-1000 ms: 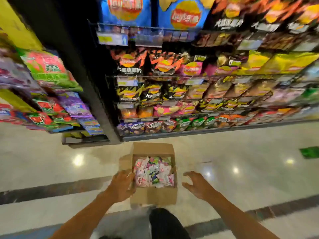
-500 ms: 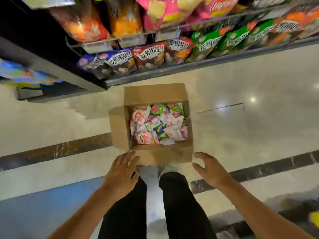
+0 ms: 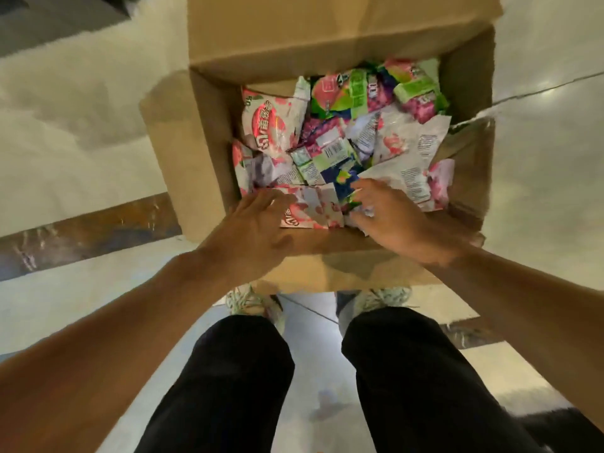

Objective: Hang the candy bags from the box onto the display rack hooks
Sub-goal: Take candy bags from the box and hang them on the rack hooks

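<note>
- I see both hands reaching over the near wall of the cardboard box (image 3: pixel 202 152), which sits on the floor (image 3: pixel 75 132) just ahead of my shoes (image 3: pixel 251 300).
- Left hand (image 3: pixel 255 230): fingers extended and spread, tips resting on a pink-and-white candy bag (image 3: pixel 310 210) at the near edge of the pile. Not curled round it; I log it as flat and relaxed.
- Right hand (image 3: pixel 392 217): fingers bent down into the bags just right of the left hand, on a blue-and-green bag (image 3: pixel 344 183). Motion blur; I cannot tell whether it grips anything.
- Candy bags (image 3: pixel 359 125): a loose heap filling the box ahead of both hands, pink, green, purple and white packs, some face down with barcodes showing.
- Box flaps are open; the far flap (image 3: pixel 327 24) stands up beyond the pile.
- Display rack not in view.
</note>
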Demonstrator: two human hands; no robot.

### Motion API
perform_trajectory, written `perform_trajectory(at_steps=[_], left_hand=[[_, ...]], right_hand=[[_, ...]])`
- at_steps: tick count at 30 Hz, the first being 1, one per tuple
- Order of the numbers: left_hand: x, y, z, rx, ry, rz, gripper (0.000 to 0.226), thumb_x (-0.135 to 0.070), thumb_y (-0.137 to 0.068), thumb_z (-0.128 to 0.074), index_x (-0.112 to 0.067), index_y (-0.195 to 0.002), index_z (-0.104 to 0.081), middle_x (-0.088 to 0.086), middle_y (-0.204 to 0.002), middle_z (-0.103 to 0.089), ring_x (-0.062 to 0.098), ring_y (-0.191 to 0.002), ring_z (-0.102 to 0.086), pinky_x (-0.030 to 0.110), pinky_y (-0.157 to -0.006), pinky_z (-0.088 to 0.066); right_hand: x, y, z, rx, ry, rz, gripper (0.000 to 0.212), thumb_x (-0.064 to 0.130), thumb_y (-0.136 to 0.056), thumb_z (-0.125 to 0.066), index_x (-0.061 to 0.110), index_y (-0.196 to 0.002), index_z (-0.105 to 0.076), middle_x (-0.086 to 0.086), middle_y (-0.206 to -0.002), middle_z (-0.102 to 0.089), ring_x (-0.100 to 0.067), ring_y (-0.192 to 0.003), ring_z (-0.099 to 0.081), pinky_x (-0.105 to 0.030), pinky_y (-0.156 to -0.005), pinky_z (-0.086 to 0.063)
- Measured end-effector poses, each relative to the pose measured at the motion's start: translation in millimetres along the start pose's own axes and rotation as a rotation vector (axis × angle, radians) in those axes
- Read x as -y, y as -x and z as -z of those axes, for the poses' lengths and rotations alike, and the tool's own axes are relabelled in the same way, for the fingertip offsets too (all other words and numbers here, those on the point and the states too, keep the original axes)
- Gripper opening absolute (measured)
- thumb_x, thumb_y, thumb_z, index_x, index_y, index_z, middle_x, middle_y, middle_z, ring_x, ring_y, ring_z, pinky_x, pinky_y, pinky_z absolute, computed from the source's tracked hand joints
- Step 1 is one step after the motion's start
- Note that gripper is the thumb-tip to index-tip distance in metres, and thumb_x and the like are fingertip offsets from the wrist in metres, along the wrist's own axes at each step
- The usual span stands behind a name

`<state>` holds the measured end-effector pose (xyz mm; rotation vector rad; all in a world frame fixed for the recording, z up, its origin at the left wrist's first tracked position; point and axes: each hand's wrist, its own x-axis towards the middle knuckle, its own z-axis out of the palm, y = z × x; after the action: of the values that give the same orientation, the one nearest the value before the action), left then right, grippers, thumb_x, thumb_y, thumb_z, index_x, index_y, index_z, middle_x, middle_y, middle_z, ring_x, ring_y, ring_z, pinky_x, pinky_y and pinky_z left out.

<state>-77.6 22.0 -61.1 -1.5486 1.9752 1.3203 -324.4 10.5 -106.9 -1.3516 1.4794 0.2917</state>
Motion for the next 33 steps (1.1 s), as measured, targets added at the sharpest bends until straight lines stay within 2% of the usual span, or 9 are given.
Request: perform_trajectory(at_steps=[3,8,11,14,17,21,25,30,33], left_hand=[[7.4,-27.3,-14.0,0.02,-0.002,0.019,0.078,-0.046,-0.078,-0.036,-0.014,-0.149,-0.041,0.008,-0.152,-0.04,0.033,-0.139,-0.035,0.044,-0.114,-0.031],[13.7,-37.9,-27.2,0.029,0.065,0.037,0.078,-0.048,-0.077,-0.033,-0.017,-0.148,-0.039,0.008,-0.156,-0.032,0.033,-0.141,-0.032,0.045,-0.115,-0.032],[13.0,-32.6,-18.5,0.041,0.137,0.066,0.071,-0.037,-0.081,-0.046,-0.018,-0.149,-0.037,0.006,-0.156,-0.03,0.03,-0.144,-0.028,0.044,-0.115,-0.032],[13.5,-27.4,-10.3,0.06,0.139,0.111,0.068,-0.033,-0.084,-0.056,-0.017,-0.148,-0.039,0.006,-0.154,-0.033,0.028,-0.145,-0.027,0.042,-0.116,-0.03],[10.8,-30.8,-5.0,0.046,0.112,0.136,0.064,-0.025,-0.088,-0.062,-0.014,-0.147,-0.041,0.009,-0.152,-0.037,0.03,-0.143,-0.032,0.044,-0.117,-0.031],[6.3,-46.8,-8.5,0.027,0.165,0.185,0.06,-0.015,-0.091,-0.063,-0.018,-0.147,-0.04,0.008,-0.152,-0.038,0.027,-0.142,-0.033,0.039,-0.115,-0.031],[7.3,-70.7,-28.6,0.021,0.128,0.193,0.062,-0.017,-0.091,-0.065,-0.02,-0.147,-0.038,0.005,-0.152,-0.038,0.026,-0.142,-0.03,0.038,-0.115,-0.028],[16.4,-83.8,-59.1,-0.111,-0.106,0.121,0.063,-0.014,-0.084,-0.073,-0.011,-0.14,-0.047,0.01,-0.135,-0.05,0.031,-0.125,-0.039,0.042,-0.108,-0.033],[22.5,-84.0,-72.0,-0.166,-0.213,0.109,0.05,-0.018,-0.089,-0.071,-0.011,-0.136,-0.055,0.01,-0.13,-0.053,0.032,-0.12,-0.041,0.046,-0.102,-0.04]], right_hand=[[-2.3,-35.8,-24.4,0.076,0.09,-0.009,0.037,0.025,-0.095,-0.064,0.012,-0.128,-0.056,-0.011,-0.111,-0.07,-0.032,-0.1,-0.067,-0.044,-0.082,-0.055],[-2.2,-46.6,-59.4,0.008,0.051,-0.04,0.02,0.034,-0.094,-0.064,0.015,-0.09,-0.067,-0.008,-0.084,-0.069,-0.028,-0.079,-0.065,-0.042,-0.067,-0.054],[-2.4,-30.1,-57.2,-0.09,-0.1,-0.009,0.038,0.028,-0.096,-0.064,0.023,-0.064,-0.044,0.006,-0.062,-0.045,-0.01,-0.058,-0.043,-0.034,-0.053,-0.031],[0.1,-0.4,-41.2,-0.222,-0.254,-0.002,0.017,0.028,-0.099,-0.057,0.015,-0.088,-0.059,0.001,-0.083,-0.057,-0.017,-0.078,-0.055,-0.033,-0.065,-0.039],[-8.1,20.3,-20.4,-0.266,-0.397,-0.124,0.023,0.031,-0.103,-0.049,0.016,-0.118,-0.055,-0.002,-0.113,-0.061,-0.017,-0.103,-0.058,-0.033,-0.084,-0.048],[-32.4,20.6,3.9,-0.377,-0.505,-0.25,0.027,0.029,-0.104,-0.049,0.013,-0.125,-0.055,0.0,-0.113,-0.062,-0.013,-0.1,-0.059,-0.011,-0.07,-0.048],[-56.5,-0.1,10.3,-0.475,-0.696,-0.235,0.016,0.014,-0.095,-0.067,0.009,-0.109,-0.06,0.0,-0.101,-0.067,0.014,-0.082,-0.065,-0.007,-0.072,-0.05],[-74.3,-18.3,3.0,-0.505,-0.548,-0.169,0.041,0.024,-0.079,-0.085,0.01,-0.114,-0.069,0.005,-0.103,-0.072,0.006,-0.091,-0.064,-0.001,-0.08,-0.047],[-72.3,-14.3,-2.0,-0.54,-0.659,-0.177,0.036,0.021,-0.079,-0.085,0.013,-0.111,-0.071,0.009,-0.101,-0.073,0.012,-0.087,-0.066,-0.002,-0.075,-0.049]])
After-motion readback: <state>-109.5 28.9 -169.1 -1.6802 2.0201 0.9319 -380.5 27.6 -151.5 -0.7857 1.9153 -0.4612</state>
